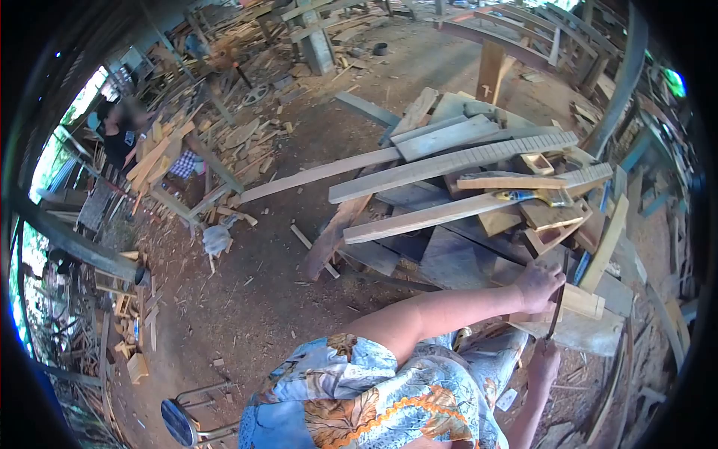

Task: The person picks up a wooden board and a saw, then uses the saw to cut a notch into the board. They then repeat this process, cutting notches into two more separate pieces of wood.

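My left hand (pixel 537 286) reaches out over a block of pale wood (pixel 583 301) at the near edge of a plank pile and grips the upper end of a thin dark metal tool (pixel 555 310). The tool runs down to my right hand (pixel 544 365), which closes around its lower end just below the block. Whether the tool is a file or a blade I cannot tell. My patterned shirt (pixel 359 396) fills the bottom middle of the view.
A pile of long planks and offcuts (pixel 449 165) covers the workbench ahead. The dirt floor (pixel 254 292) is strewn with scraps. Another person (pixel 120 131) stands far left among stacked wood. A metal-legged stool (pixel 179 423) sits at the bottom left.
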The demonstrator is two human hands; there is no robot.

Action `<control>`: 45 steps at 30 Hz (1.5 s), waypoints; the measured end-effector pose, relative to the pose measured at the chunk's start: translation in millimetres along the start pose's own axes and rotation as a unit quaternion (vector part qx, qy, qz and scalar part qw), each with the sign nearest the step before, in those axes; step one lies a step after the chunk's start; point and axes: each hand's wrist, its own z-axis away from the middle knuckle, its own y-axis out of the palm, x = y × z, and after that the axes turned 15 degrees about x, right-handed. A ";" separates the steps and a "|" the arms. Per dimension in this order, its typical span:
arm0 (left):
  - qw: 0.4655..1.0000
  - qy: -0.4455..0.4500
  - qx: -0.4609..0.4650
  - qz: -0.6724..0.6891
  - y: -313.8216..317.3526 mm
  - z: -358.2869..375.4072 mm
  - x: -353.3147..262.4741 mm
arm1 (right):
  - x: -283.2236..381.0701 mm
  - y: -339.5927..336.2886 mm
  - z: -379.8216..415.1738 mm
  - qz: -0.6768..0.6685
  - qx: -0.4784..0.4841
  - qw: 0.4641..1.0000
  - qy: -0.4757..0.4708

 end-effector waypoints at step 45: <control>0.998 0.004 0.012 -0.058 6.9 -13.6 3.0 | 5.4 -7.6 7.2 -0.001 0.003 0.999 0.035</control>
